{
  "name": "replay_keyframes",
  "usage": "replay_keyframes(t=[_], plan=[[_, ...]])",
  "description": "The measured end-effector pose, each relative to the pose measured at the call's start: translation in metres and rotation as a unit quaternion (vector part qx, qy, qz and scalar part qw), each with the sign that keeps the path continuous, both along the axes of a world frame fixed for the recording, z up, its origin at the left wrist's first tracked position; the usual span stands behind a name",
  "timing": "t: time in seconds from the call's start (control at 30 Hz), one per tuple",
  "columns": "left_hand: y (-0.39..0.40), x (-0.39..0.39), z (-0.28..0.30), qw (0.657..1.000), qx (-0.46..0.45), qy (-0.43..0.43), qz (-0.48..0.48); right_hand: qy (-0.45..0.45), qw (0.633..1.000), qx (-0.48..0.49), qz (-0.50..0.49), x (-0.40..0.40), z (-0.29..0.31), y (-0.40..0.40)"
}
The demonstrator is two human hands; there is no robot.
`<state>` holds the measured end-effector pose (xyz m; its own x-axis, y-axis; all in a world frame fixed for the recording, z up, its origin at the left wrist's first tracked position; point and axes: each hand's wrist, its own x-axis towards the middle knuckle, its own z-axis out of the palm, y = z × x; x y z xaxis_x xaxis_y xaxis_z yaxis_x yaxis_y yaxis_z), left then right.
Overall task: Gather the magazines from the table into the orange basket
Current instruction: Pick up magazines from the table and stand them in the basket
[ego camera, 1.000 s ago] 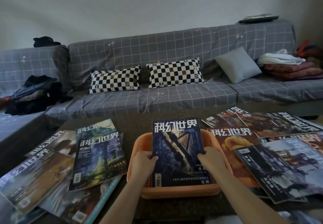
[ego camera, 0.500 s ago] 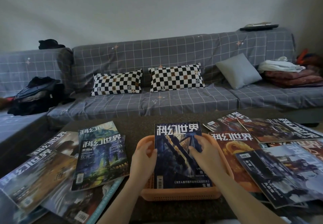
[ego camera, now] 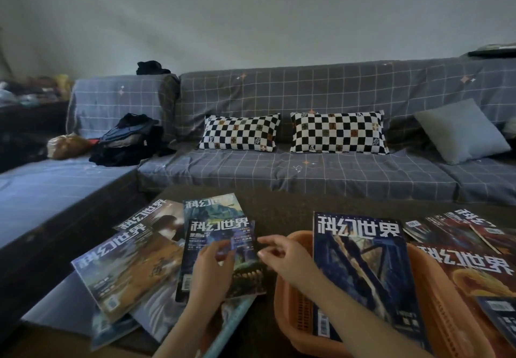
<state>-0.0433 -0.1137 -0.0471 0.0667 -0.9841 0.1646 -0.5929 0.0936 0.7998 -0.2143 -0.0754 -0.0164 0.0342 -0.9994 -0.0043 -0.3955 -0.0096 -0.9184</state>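
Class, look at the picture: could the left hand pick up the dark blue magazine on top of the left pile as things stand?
Probably yes. The left hand already lies on that magazine, which tops its pile with nothing covering it; the right hand hovers beside it, empty.

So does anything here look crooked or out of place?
Yes: the blue magazine sticks out over the orange basket's rim instead of lying inside it. The magazines on the left lie fanned out at odd angles, overlapping.

Dark table (ego camera: pixel 282 206): magazines (ego camera: pixel 125 268), orange basket (ego camera: pixel 290 310)
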Motion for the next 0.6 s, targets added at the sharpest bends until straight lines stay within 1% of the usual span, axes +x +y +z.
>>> replay_keyframes(t=[0.07, 0.13, 0.23, 0.27, 0.33, 0.43, 0.5, 0.57, 0.6], plan=[[-0.012, 0.017, -0.011, 0.999, 0.021, -0.034, 0.026, 0.038, 0.999, 0.029, 0.014, 0.016, -0.006, -0.019], [-0.021, 0.031, -0.022, 0.995, 0.037, -0.078, 0.044, 0.111, 0.993, 0.044, 0.019, 0.027, -0.009, -0.039], [-0.032, 0.048, -0.037, 0.989, 0.043, -0.116, 0.078, 0.203, 0.972, 0.102, 0.060, 0.044, -0.013, -0.065], [-0.035, 0.053, -0.040, 0.989, 0.048, -0.113, 0.088, 0.226, 0.963, 0.127, 0.076, 0.049, -0.016, -0.072], [-0.040, 0.061, -0.042, 0.992, 0.052, -0.066, 0.095, 0.265, 0.945, 0.163, 0.099, 0.057, -0.022, -0.082], [-0.049, 0.072, -0.041, 0.992, 0.079, -0.001, 0.100, 0.323, 0.924, 0.183, 0.088, 0.059, -0.031, -0.093], [-0.055, 0.080, -0.041, 0.990, 0.110, 0.003, 0.092, 0.322, 0.926, 0.188, 0.062, 0.058, -0.031, -0.098], [-0.057, 0.086, -0.044, 0.990, 0.119, 0.003, 0.070, 0.296, 0.934, 0.194, 0.039, 0.057, -0.030, -0.098], [-0.056, 0.088, -0.046, 0.991, 0.118, 0.016, 0.056, 0.280, 0.940, 0.193, 0.025, 0.057, -0.031, -0.098]])
